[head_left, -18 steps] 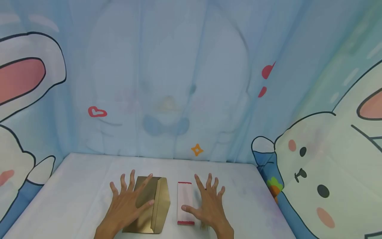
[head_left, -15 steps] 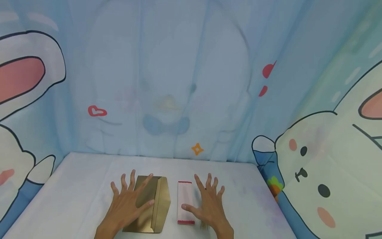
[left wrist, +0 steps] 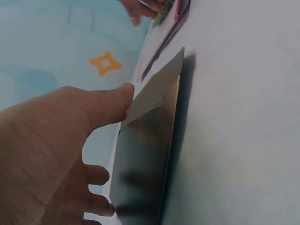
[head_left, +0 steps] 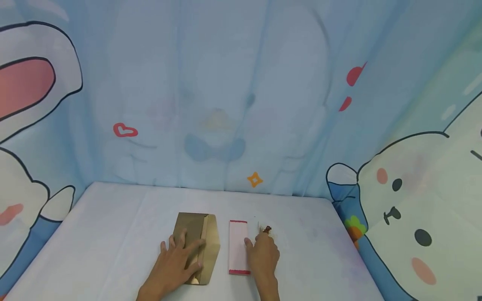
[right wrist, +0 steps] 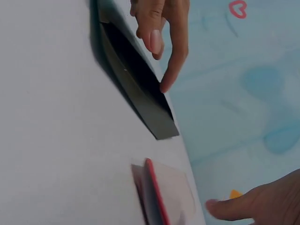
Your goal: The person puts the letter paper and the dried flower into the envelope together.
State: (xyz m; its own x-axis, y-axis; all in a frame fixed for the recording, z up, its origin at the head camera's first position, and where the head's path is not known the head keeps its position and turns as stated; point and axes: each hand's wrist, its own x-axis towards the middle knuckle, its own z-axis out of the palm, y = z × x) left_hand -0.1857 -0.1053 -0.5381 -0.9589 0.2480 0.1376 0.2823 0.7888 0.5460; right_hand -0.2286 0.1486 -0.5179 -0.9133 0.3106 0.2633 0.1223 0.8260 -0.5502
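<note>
A gold envelope (head_left: 189, 228) lies on the white table, its flap unfolded to the right. Over it is my left hand (head_left: 172, 264), fingers spread and thumb straight, the fingertips right at its surface. In the right wrist view the mouth of the envelope (right wrist: 136, 79) gapes, with a fingertip at its edge. To the right lies a white-pink flat packet (head_left: 238, 246) with red ends. Beyond that my right hand (head_left: 263, 257) reaches down over a small bunch of dried flowers (head_left: 267, 229), thumb held apart from the fingers. Most of the bunch is hidden under this hand.
The white-covered table (head_left: 124, 234) ends at a blue curtain (head_left: 214, 83) printed with rabbits. The packet lies between the envelope and the dried flowers, a narrow gap on each side.
Both hands have come down from spread, raised positions: the left onto the envelope, the right over the dried flowers. The head view has shifted slightly.
</note>
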